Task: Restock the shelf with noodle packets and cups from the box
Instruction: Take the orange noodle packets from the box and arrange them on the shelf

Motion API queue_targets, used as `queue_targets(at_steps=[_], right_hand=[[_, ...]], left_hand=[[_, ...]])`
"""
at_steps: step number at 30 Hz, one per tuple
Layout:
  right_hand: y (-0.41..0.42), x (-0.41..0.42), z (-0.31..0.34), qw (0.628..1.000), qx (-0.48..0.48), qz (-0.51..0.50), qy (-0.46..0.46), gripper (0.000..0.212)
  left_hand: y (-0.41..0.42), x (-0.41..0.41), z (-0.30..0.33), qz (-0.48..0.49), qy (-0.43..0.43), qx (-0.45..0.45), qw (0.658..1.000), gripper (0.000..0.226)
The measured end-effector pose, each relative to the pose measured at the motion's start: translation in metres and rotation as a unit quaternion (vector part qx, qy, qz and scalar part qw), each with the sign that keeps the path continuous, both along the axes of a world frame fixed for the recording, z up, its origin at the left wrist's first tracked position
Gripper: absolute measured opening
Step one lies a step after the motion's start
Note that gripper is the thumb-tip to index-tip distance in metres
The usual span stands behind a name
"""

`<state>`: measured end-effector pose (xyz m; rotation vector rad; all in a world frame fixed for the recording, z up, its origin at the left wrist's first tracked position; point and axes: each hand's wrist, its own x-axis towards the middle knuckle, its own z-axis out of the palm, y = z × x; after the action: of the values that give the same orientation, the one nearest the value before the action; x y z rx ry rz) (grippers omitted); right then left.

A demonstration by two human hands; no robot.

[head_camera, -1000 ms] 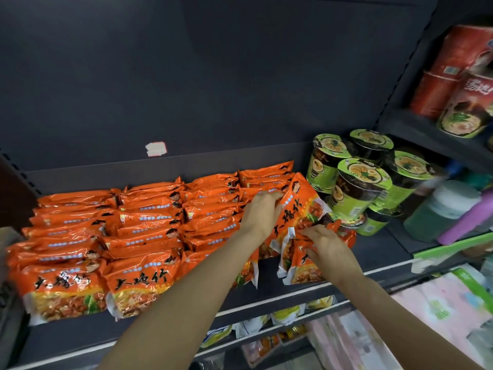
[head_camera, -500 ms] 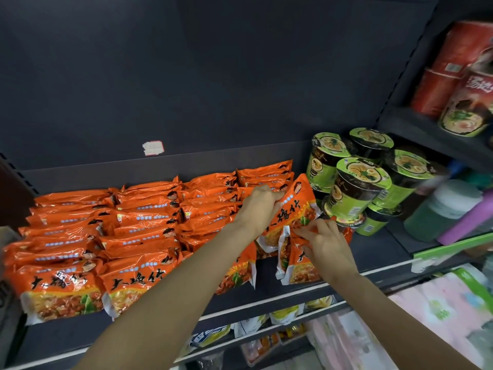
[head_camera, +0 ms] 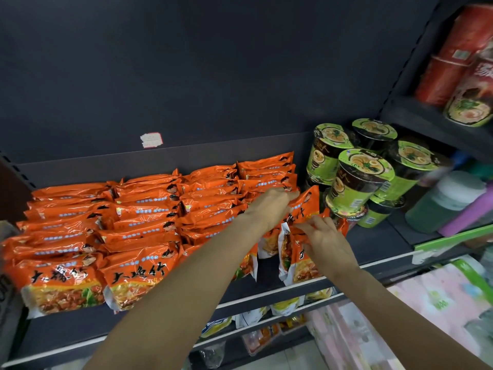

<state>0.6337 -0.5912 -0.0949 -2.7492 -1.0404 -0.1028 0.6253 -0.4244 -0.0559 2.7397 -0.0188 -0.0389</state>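
From the head view, my left hand [head_camera: 269, 206] grips the top edge of an orange noodle packet [head_camera: 306, 206] that stands tilted at the right end of the orange rows [head_camera: 133, 222] on the dark shelf [head_camera: 378, 249]. My right hand [head_camera: 326, 244] pinches the packets [head_camera: 298, 263] standing upright just below it. Green noodle cups [head_camera: 357, 180] are stacked just beside them on the right, with red cups [head_camera: 458, 57] on a higher shelf.
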Motion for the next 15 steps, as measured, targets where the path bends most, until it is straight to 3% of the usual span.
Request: queue_targets(at_steps=[3,9,12,15], right_hand=[[-0.005,0.002,-0.002,1.0,0.01,0.01,0.004,0.042],[-0.01,-0.003,-0.005,0.999,0.037,0.002,-0.015,0.052],[-0.014,-0.005,-0.004,0.998,0.029,-0.042,-0.026,0.059],[-0.02,-0.005,-0.002,0.998,-0.006,-0.058,0.03,0.063]], left_hand=[[0.007,-0.007,-0.004,0.007,0.003,-0.013,1.0,0.049],[0.016,-0.025,-0.018,-0.025,0.065,0.062,0.996,0.04],[0.009,-0.032,-0.017,-0.02,0.037,0.014,0.999,0.042],[-0.001,-0.038,-0.014,-0.033,0.01,0.023,0.999,0.041]])
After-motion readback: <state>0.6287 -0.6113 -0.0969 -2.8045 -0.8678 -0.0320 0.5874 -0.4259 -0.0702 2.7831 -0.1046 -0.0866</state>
